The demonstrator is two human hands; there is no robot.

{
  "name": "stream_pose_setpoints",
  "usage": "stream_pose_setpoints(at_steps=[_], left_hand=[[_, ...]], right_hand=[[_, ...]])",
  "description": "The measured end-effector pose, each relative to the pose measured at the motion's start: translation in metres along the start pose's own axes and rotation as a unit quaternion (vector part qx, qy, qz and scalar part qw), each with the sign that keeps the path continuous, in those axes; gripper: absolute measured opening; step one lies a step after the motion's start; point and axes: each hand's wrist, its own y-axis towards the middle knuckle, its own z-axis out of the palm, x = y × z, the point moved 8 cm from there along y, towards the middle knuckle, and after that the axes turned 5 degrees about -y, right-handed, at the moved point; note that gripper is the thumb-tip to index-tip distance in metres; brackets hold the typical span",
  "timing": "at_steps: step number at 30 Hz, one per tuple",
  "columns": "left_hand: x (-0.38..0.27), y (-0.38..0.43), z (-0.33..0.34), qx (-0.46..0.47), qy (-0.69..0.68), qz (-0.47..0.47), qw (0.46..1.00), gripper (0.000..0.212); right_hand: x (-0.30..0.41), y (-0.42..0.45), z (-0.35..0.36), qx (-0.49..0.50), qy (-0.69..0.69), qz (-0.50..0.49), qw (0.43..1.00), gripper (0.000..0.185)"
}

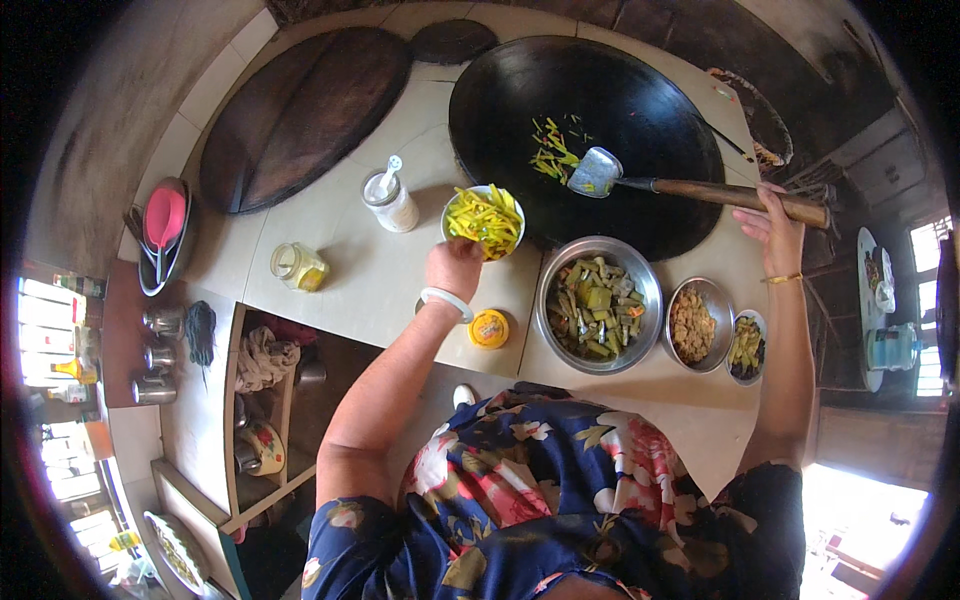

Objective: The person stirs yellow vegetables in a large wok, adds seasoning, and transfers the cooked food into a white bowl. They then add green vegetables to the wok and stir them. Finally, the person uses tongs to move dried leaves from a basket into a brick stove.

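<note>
My left hand (pixel 454 271), with a pale bangle at its wrist, is at the near rim of a white bowl (pixel 447 225) heaped with yellow-green vegetable strips (pixel 486 214); its fingers are partly hidden. At the right, my right hand (pixel 772 225) is on the wooden handle (pixel 716 193) of a metal spatula, thumb over the top and fingers spread below. The spatula's blade (pixel 596 172) rests in a large black wok (pixel 517 97), beside a small heap of the same strips (pixel 553 150).
A steel basin of cooked vegetables (pixel 652 304), a smaller metal bowl (pixel 729 322) and a small dish (pixel 763 352) stand near the wok. Left of the white bowl are a jar with a white spoon (pixel 394 210) and a glass jar (pixel 300 268). A yellow lid (pixel 488 329) lies nearer me.
</note>
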Motion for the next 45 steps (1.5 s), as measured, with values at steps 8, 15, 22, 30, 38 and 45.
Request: stream_pose_setpoints(at_steps=[8, 15, 22, 30, 38, 45], left_hand=[[-0.07, 0.03, -0.012, -0.03, 0.121, 0.223, 0.967, 0.018], [-0.051, 0.005, -0.033, -0.085, -0.103, 0.081, 0.988, 0.017], [-0.052, -0.013, -0.012, -0.044, -0.128, 0.082, 0.987, 0.015], [-0.046, -0.028, -0.024, -0.025, -0.244, 0.013, 0.969, 0.018], [-0.036, -0.029, -0.019, -0.02, -0.268, -0.006, 0.963, 0.019], [-0.031, -0.035, -0.023, -0.041, -0.27, -0.022, 0.962, 0.019]], right_hand=[[-0.056, 0.098, 0.024, 0.095, -0.025, 0.166, 0.981, 0.071], [-0.057, 0.142, 0.071, 0.174, -0.08, 0.184, 0.964, 0.058], [-0.138, 0.168, 0.159, -0.003, 0.233, 0.217, 0.948, 0.055], [-0.015, 0.192, 0.107, 0.117, -0.172, 0.079, 0.975, 0.054], [-0.063, 0.239, 0.101, 0.031, -0.096, 0.068, 0.993, 0.04], [-0.015, 0.216, 0.195, 0.077, -0.11, -0.119, 0.984, 0.017]])
